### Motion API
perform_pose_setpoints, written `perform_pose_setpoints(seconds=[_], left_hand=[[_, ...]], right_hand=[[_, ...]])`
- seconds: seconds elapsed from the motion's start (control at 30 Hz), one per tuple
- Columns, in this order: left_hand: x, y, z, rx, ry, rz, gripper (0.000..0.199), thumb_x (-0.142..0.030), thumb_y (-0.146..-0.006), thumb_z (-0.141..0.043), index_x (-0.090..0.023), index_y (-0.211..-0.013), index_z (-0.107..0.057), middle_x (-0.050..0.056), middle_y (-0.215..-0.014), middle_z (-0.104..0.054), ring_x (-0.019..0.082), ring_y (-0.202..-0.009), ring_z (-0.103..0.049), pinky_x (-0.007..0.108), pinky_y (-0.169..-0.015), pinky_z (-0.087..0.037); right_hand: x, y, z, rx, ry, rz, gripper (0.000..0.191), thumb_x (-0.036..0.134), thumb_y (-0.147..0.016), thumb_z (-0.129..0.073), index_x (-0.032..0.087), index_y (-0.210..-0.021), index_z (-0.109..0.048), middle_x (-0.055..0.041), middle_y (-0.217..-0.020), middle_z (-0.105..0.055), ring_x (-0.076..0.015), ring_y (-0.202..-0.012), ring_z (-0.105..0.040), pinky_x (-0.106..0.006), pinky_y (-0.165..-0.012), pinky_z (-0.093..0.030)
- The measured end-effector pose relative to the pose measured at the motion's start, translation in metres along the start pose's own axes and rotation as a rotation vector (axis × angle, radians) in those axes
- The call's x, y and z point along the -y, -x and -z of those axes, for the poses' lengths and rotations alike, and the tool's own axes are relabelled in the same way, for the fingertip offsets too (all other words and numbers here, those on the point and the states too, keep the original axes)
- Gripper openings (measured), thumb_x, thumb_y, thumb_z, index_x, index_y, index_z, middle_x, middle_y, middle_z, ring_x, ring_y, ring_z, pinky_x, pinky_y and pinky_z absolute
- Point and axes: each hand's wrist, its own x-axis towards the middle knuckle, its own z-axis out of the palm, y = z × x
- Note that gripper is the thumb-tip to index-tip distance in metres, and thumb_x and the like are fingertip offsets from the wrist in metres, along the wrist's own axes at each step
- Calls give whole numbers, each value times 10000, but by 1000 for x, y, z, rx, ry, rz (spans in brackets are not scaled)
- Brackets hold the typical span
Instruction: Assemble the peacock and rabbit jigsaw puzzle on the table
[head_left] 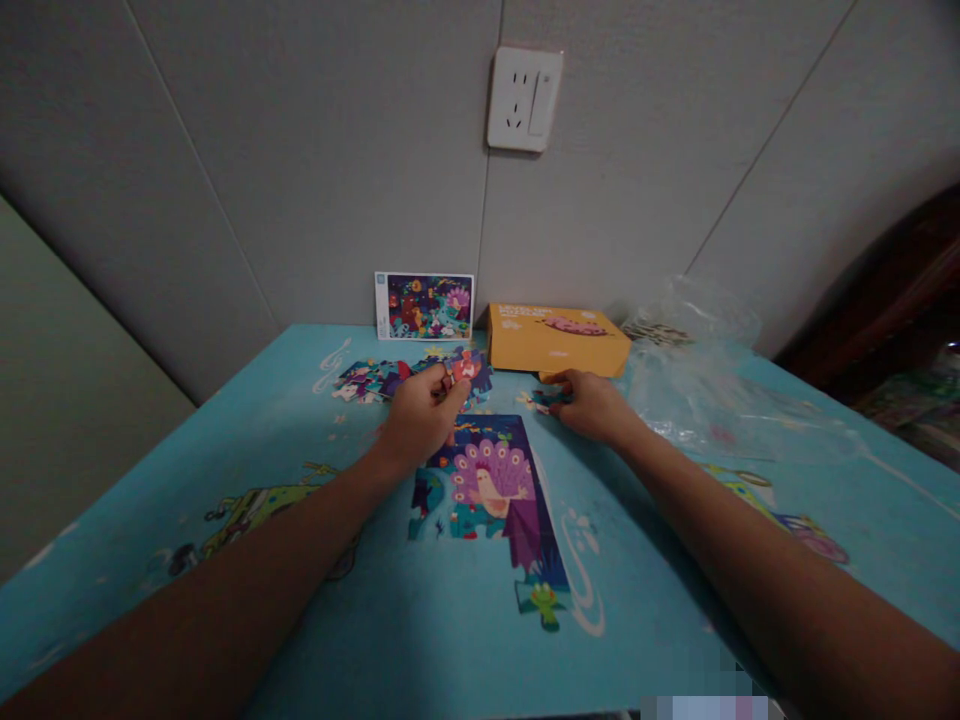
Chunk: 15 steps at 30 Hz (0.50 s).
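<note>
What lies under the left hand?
The left hand overlaps the upper left corner of the peacock puzzle and the blue tabletop; what lies directly beneath the palm is hidden.

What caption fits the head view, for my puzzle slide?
Left hand holds a red jigsaw piece near a part-built peacock puzzle; right hand touches a small piece on a blue printed table cover.

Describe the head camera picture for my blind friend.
The left hand pinches a red puzzle piece above a half-built peacock jigsaw puzzle on a light blue printed table top. The right hand touches a small loose blue piece.
</note>
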Motion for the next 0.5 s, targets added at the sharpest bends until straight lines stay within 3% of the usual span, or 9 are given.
perform_pose_setpoints(seconds=[0.33,0.5], left_hand=[[-1,0,1,19,-5,27,281,-361,-817,-555,-207,-641,-399,-87,-453,-455,99,-299,-501,189,-308,-297],[1,-1,1,19,-24,19,281,-350,-825,-550,-208,-638,-395,-86,-447,-460,96,-295,-494,194,-316,-307]], right_hand=[[2,1,3,66,-34,-73,476,431,-700,-710,142,-1078,-703,-145,-1000,-713,-272,-879,-660,-339,-731,-481],[5,3,5,46,50,-38,414,442,-708,-689,173,-1019,-738,-140,-921,-709,-273,-840,-653,-351,-717,-463]])
